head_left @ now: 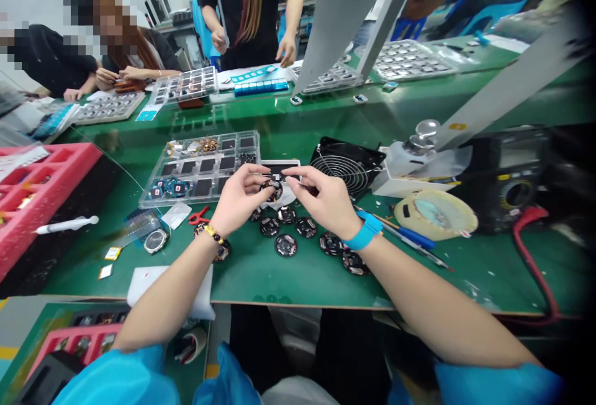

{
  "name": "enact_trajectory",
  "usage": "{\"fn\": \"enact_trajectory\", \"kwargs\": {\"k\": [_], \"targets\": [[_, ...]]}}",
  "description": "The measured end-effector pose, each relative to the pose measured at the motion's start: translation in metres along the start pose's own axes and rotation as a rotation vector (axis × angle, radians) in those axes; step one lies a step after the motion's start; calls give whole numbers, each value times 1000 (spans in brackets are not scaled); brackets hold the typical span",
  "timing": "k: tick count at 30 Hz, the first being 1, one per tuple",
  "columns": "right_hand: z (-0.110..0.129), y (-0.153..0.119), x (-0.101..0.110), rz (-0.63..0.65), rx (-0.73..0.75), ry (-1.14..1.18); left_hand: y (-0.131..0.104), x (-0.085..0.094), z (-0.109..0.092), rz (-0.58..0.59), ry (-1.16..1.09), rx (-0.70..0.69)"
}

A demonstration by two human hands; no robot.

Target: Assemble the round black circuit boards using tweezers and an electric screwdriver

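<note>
Between thumb and fingers, my left hand [242,197] holds a round black part [271,191] upright above the green bench. Close to its right side is my right hand [323,197], thumb and fingers bent toward each other; whether something small is between them I cannot make out. Below the hands lie several similar round black parts [285,245], some beside my right wrist and some partly hidden by my left wrist. Just behind the fingers sits a small white-edged tray [293,164], mostly covered by them.
A clear compartment tray [161,172] stands behind left, red scissors [199,215] near my left wrist. A black fan [347,159], a yellowish round dish [437,213], a blue pen [412,237] and a multimeter [516,175] are at right. Pink foam trays [69,163] edge the left. People work across the bench.
</note>
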State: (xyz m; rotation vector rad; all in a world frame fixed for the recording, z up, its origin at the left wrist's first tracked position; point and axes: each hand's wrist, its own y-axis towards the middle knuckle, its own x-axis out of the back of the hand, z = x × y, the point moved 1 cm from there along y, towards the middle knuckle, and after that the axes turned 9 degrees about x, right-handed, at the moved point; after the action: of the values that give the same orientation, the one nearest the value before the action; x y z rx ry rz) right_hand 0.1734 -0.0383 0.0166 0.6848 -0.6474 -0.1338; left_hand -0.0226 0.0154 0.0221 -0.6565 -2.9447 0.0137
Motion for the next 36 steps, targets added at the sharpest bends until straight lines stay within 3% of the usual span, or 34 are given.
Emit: {"fn": "enact_trajectory", "kwargs": {"k": [7, 16, 20, 24, 31, 36], "targets": [[-5, 2, -4, 178, -16, 104, -4, -5, -1, 50, 47, 44], [-8, 1, -10, 46, -29, 79, -4, -8, 3, 151, -42, 63], [-8, 1, -10, 30, -58, 96, -2, -6, 5, 37, -78, 58], [-6, 1, -10, 46, -55, 106, -2, -2, -1, -85, 39, -36], [-4, 3, -7, -22, 16, 110, -7, -4, -6, -124, 189, -110], [-7, 3, -7, 18, -1, 132, -7, -5, -3, -143, 220, -102]]}}
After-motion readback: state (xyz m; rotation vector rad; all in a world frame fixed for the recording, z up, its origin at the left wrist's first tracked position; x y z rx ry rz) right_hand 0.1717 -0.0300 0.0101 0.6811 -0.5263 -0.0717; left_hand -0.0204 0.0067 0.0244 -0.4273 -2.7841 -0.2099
